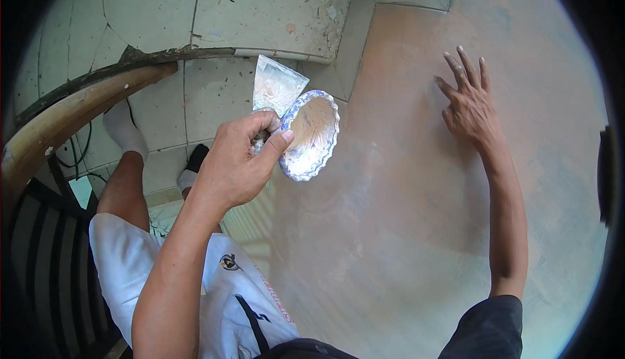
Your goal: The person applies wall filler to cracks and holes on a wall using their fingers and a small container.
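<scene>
My left hand (237, 157) is closed around a putty knife and the edge of a small scalloped dish. The putty knife (278, 84) points away from me, its flat blade smeared with whitish paste. Blue and white marks the rim of the dish (311, 131), which is tilted and has pale filler spread over its inside. My thumb presses on the dish's near rim; the knife's handle is mostly hidden in my fingers. On the right, my right hand (470, 106) is empty with fingers spread against the patchy brownish-orange wall (377, 229). Whether the whole palm touches it, I cannot tell.
A curved wooden rail (84, 108) runs along the left, above a dark slatted piece of furniture (55, 261). Pale floor tiles (150, 7) carry scattered chips and dust. Tile skirting (355, 40) steps along the wall's base. Dark cables (77, 154) lie near my foot.
</scene>
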`<state>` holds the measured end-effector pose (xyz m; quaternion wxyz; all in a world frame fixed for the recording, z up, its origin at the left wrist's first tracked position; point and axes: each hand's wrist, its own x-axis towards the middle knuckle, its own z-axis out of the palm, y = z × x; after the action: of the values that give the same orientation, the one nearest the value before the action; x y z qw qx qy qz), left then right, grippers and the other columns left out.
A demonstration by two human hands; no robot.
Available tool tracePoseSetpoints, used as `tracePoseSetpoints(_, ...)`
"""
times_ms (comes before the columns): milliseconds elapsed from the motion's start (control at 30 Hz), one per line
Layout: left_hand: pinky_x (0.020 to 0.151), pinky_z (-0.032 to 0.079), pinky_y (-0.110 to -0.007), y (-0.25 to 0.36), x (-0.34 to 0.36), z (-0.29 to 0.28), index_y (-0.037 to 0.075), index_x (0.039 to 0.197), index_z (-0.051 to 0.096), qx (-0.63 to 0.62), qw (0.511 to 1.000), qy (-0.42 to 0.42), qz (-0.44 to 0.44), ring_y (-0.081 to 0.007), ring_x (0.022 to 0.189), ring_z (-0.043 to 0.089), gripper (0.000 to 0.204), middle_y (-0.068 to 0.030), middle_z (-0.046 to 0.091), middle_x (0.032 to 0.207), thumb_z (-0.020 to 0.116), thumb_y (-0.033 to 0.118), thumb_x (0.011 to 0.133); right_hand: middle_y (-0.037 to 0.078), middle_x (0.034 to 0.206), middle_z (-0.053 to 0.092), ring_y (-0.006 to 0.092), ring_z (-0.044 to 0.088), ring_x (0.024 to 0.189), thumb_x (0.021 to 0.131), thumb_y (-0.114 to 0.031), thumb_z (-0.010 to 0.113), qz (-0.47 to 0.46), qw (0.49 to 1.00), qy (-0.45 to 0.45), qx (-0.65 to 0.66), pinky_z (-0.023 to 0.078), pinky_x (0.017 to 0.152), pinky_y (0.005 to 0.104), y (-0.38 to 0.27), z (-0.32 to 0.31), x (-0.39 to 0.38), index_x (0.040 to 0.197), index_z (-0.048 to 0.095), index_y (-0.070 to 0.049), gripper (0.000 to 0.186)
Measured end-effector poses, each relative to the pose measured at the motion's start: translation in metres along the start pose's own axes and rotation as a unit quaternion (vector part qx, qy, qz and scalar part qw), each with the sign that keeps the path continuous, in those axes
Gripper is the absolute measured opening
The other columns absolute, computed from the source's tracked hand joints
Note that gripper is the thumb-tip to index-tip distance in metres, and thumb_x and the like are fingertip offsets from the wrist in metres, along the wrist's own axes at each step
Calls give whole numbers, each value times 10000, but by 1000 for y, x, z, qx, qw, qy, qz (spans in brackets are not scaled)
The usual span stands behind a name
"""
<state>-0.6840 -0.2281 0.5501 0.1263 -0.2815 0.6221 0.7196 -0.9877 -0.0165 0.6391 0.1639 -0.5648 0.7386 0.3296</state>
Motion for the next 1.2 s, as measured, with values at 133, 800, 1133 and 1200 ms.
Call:
tracePoseSetpoints(133, 566, 415, -334, 2, 2, -2, -39, 810, 558, -25, 1000, 15, -7, -183, 591, 474, 260, -137, 550, 665, 576, 214, 867, 139, 1430, 390, 277, 144, 1422, 645, -156, 553, -16, 997, -66, 24, 38, 1172, 496, -6, -7, 0, 1062, 700, -150, 443)
tracePoseSetpoints(800, 608, 420, -277, 10, -1, -7, -10, 820, 566, -38, 998, -12, -44, -96, 656, 475, 227, -33, 523, 686, 596, 207, 878, 129, 1424, 402, 282, 151, 1419, 730, -235, 582, -36, 997, -35, 59, 15, 1168, 510, -14, -5, -13, 1037, 711, -143, 346)
tracePoseSetpoints(1133, 563, 404, -328, -1, -12, 8, -37, 799, 551, -31, 999, 16, -11, -164, 592, 461, 267, -123, 543, 657, 579, 219, 868, 113, 1427, 399, 275, 157, 1416, 779, -338, 645, -10, 998, -36, 46, 39, 1170, 495, -26, 7, -26, 1069, 695, -157, 345)
tracePoseSetpoints(1200, 562, 401, -324, 7, -10, 4, -37, 797, 547, -27, 999, 1, -35, -165, 595, 454, 268, -126, 540, 660, 578, 219, 868, 114, 1442, 378, 273, 145, 1419, 785, -358, 644, -49, 988, -128, 64, 37, 1170, 493, -21, -10, -20, 1099, 680, -156, 375)
